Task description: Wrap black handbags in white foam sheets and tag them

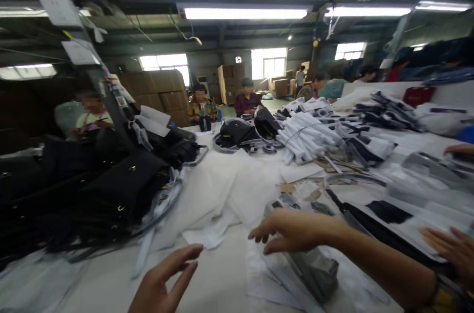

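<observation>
My left hand (163, 281) is over the bare white tabletop near the front edge, thumb and fingers apart, holding nothing. Reaching in from the right, my right hand (285, 230) is loosely bent with thumb and fingers apart. Nothing shows in its grasp. Close beneath it lies a crumpled grey plastic-wrapped bundle (314, 271), partly covered by my hand and forearm; I cannot tell whether they touch. Thin white sheets (225, 189) are spread beyond both hands. White papers (264, 273) lie under the grey bundle.
Black bags (122, 189) are heaped at left beside a metal post. Farther back are more black bags (237, 133) and bundled white rolls (309, 135). At right, another person's hand (450, 249) rests by a black-and-white strapped piece (388, 219). Several people sit across the table.
</observation>
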Tool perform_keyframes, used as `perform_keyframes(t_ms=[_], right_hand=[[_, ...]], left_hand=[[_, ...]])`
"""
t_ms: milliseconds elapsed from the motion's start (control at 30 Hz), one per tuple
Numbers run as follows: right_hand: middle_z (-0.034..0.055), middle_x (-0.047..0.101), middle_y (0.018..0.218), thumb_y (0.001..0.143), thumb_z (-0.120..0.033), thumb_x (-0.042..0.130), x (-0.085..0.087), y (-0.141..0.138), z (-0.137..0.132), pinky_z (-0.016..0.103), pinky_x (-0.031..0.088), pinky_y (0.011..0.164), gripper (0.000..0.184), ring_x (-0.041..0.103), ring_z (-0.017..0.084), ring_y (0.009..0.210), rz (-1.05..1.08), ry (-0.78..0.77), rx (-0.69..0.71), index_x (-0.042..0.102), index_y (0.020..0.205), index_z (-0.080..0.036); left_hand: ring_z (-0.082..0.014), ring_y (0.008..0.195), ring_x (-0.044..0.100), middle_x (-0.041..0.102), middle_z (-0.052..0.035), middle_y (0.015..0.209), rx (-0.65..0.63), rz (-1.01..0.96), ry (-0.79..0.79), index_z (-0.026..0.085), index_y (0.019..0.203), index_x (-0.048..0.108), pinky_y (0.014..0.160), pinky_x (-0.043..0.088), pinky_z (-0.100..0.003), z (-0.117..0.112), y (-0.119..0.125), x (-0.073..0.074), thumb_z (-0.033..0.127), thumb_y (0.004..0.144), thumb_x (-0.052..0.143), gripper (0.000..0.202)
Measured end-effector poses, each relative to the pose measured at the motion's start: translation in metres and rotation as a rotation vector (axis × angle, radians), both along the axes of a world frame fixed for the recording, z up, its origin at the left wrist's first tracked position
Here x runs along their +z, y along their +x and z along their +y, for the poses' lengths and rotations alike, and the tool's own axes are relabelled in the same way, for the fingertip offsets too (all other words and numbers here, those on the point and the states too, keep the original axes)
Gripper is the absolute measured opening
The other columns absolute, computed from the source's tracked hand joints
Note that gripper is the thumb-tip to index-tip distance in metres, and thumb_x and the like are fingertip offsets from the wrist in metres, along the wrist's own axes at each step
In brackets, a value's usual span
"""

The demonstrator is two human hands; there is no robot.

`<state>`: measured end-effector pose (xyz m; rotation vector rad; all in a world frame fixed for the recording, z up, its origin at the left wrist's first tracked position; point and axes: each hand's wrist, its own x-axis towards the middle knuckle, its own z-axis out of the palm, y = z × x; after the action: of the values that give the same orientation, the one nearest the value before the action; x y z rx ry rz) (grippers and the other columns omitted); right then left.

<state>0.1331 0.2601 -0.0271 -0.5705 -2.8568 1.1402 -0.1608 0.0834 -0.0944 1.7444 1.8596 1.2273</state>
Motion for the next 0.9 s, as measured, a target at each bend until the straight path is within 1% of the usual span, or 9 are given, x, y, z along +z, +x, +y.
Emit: perform_keyframes(t_ms=[67,200,333,433,533,600,667,800,900], right_hand=[[0.0083,0.075,0.111,0.087,-0.04,0.065,-0.004,-0.017,0.03,0.029,0.054,0.087,0.042,0.072,0.021,0.097,0.147,-0.024,-0.115,0.07,0.124,-0.02],[0.0128,0.076,0.104,0.079,-0.055,0.068,-0.018,-0.052,0.099,0.035,0.057,0.082,0.055,0.072,0.024,0.092,0.333,-0.119,-0.425,0.073,0.114,-0.013],[0.0148,0.075,0.106,0.079,-0.059,0.067,-0.028,-0.09,0.128,0.036,0.058,0.078,0.058,0.072,0.025,0.091,0.322,-0.143,-0.418,0.073,0.112,-0.012],[0.0122,0.076,0.102,0.08,-0.055,0.067,-0.031,-0.116,0.114,0.034,0.058,0.079,0.052,0.072,0.023,0.089,0.287,-0.173,-0.318,0.074,0.111,-0.014],[0.0102,0.076,0.103,0.085,-0.048,0.064,-0.029,-0.132,0.083,0.034,0.056,0.086,0.044,0.072,0.022,0.091,0.235,-0.167,-0.179,0.074,0.112,-0.015],[0.0086,0.076,0.105,0.088,-0.043,0.062,-0.024,-0.132,0.061,0.033,0.055,0.089,0.038,0.072,0.023,0.093,0.183,-0.109,-0.099,0.075,0.114,-0.018],[0.0068,0.076,0.106,0.09,-0.038,0.06,-0.019,-0.127,0.045,0.032,0.054,0.089,0.033,0.071,0.023,0.096,0.131,-0.054,-0.043,0.075,0.114,-0.022],[0.0055,0.077,0.1,0.091,-0.037,0.059,-0.014,-0.115,0.036,0.029,0.054,0.084,0.03,0.072,0.022,0.092,0.024,-0.113,0.056,0.076,0.111,-0.022],[0.0064,0.077,0.098,0.089,-0.039,0.061,-0.021,-0.123,0.046,0.029,0.054,0.083,0.034,0.071,0.022,0.09,0.03,-0.214,0.052,0.075,0.112,-0.019]], left_hand=[[-0.0208,0.1,0.072,0.075,0.0034,0.109,-0.023,0.046,-0.018,0.038,0.109,0.074,0.085,0.06,-0.026,0.007,-0.017,0.006,0.049,0.088,0.061,0.027],[-0.0187,0.104,0.07,0.073,0.0021,0.117,0.016,0.217,0.028,0.033,0.111,0.072,0.087,0.059,-0.026,0.026,-0.048,-0.006,0.045,0.093,0.053,0.03],[-0.0217,0.11,0.067,0.069,-0.0047,0.125,0.249,0.367,-0.027,0.024,0.118,0.069,0.095,0.055,-0.033,0.058,-0.105,-0.014,0.038,0.094,0.044,0.037],[-0.0253,0.12,0.062,0.065,-0.0092,0.131,0.348,0.461,-0.126,0.02,0.127,0.062,0.102,0.048,-0.037,0.086,-0.151,-0.017,0.037,0.095,0.043,0.041],[-0.0326,0.129,0.053,0.056,-0.0176,0.14,0.353,0.579,-0.27,0.015,0.139,0.051,0.107,0.041,-0.04,0.106,-0.179,-0.027,0.038,0.08,0.068,0.065],[-0.0369,0.124,0.056,0.06,-0.0221,0.133,0.348,0.647,-0.378,0.012,0.145,0.043,0.105,0.041,-0.043,0.111,-0.19,-0.036,0.035,0.069,0.079,0.088],[-0.0385,0.113,0.062,0.066,-0.022,0.121,0.347,0.7,-0.468,0.013,0.15,0.035,0.099,0.043,-0.045,0.112,-0.201,-0.044,0.039,0.066,0.081,0.099],[-0.0389,0.107,0.064,0.064,-0.0208,0.119,0.344,0.762,-0.565,0.017,0.155,0.025,0.088,0.048,-0.044,0.113,-0.222,-0.045,0.053,0.074,0.072,0.101],[-0.0337,0.112,0.062,0.061,-0.0165,0.126,0.289,0.781,-0.584,0.019,0.155,0.026,0.09,0.048,-0.042,0.117,-0.232,-0.036,0.052,0.084,0.064,0.087]])
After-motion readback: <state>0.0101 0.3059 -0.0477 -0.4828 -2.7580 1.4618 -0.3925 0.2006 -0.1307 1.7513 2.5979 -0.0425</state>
